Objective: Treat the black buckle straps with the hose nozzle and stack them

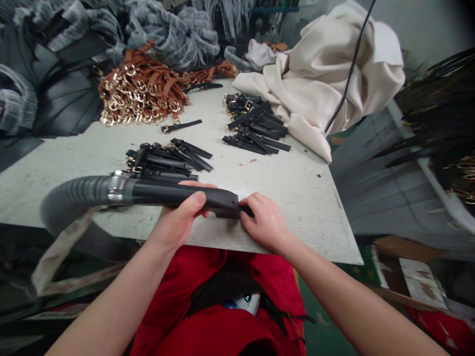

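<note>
My left hand (181, 215) is wrapped round a black hose nozzle (218, 199), thumb on top, above the table's front edge. A metal clamp joins the nozzle to a ribbed grey hose (83, 190) that bends down at the left. At the nozzle's mouth, my right hand (265, 220) is closed, thumb and fingers pinching a small black strap (247, 211); most of it is hidden. Just behind the nozzle lies a pile of black buckle straps (159, 160). Another pile of black buckle straps (256, 121) sits farther back, to the right.
A heap of brown straps with gold buckles (143, 91) lies at the back of the pale table (308, 198). Cream fabric (322, 74) is bunched at the back right. Grey wrapped bundles (170, 34) and black sheets (55, 94) fill the left. A grey bin (386, 163) stands right.
</note>
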Demonstrator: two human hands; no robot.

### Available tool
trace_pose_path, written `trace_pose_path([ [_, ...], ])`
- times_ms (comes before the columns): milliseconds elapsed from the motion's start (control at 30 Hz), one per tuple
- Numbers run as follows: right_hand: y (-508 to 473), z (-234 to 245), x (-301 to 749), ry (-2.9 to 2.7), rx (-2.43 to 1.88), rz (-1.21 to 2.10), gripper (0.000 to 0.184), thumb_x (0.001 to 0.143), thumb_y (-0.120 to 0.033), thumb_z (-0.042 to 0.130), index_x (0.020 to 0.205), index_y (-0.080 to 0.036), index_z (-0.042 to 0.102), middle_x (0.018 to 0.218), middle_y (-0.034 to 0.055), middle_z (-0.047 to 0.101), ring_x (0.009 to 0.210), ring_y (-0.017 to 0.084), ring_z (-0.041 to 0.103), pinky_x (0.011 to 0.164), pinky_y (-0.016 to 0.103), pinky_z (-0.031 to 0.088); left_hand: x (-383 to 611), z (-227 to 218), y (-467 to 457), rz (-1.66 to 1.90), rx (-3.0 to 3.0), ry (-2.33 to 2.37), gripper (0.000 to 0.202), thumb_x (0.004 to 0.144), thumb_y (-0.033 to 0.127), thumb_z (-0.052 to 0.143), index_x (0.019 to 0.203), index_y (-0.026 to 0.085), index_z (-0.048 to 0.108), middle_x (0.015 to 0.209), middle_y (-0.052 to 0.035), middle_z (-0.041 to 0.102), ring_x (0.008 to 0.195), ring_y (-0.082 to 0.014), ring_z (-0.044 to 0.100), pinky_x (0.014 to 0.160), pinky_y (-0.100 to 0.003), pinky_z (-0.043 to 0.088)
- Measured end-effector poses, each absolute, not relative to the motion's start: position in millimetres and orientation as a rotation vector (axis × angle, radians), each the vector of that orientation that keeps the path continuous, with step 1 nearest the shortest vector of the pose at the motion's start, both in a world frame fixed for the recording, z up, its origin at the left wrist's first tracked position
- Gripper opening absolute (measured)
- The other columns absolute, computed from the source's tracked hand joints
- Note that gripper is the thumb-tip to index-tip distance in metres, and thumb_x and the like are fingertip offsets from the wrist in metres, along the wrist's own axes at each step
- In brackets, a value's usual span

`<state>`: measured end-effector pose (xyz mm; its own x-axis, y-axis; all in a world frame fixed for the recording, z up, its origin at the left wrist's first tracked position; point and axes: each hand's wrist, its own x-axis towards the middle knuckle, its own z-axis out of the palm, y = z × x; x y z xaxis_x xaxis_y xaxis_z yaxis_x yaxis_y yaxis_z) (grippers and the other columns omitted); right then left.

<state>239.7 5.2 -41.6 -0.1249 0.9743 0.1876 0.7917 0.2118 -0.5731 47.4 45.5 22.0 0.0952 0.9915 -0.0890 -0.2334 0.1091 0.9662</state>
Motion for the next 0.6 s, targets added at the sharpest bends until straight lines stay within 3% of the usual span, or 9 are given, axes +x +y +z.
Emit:
trace_pose_path([
  [200, 4.1, -40.5, 238.6, -1.952, -1.635, 0.461, 0.016, 0.081, -0.018, 0.048, 0.087, -0.016, 0.062, 0.086, 0.0095, 0.061, 0.084, 0.024, 0.056, 0.075, 0.037, 0.043, 46.6, 26.2, 47.8, 1.097, 1.146, 1.043, 0.027, 0.063, 0.034, 0.081, 0.081, 0.017, 0.072, 0.083, -0.0064, 0.072, 0.06, -0.0141, 0.057, 0.047, -0.024, 0.045],
  [333, 3.0, -42.2, 238.1, -1.939, -1.634, 0.446, 0.015, 0.081, -0.019, 0.047, 0.087, -0.016, 0.061, 0.085, 0.0097, 0.06, 0.082, 0.024, 0.055, 0.074, 0.037, 0.042, 48.7, 26.5, 45.7, 1.029, 1.287, 1.021, 0.025, 0.069, 0.032, 0.079, 0.089, 0.02, 0.071, 0.093, -0.0061, 0.072, 0.066, -0.0146, 0.059, 0.053, -0.025, 0.047],
  [600, -0.9, -43.4, 237.0, -1.905, -1.644, 0.501, 0.018, 0.083, -0.018, 0.046, 0.092, -0.015, 0.061, 0.089, 0.011, 0.062, 0.086, 0.025, 0.057, 0.079, 0.04, 0.045, 50.6, 22.0, 46.0, 1.017, 1.234, 1.042, 0.024, 0.07, 0.033, 0.079, 0.087, 0.02, 0.068, 0.094, -0.0053, 0.072, 0.068, -0.0155, 0.06, 0.055, -0.025, 0.047],
])
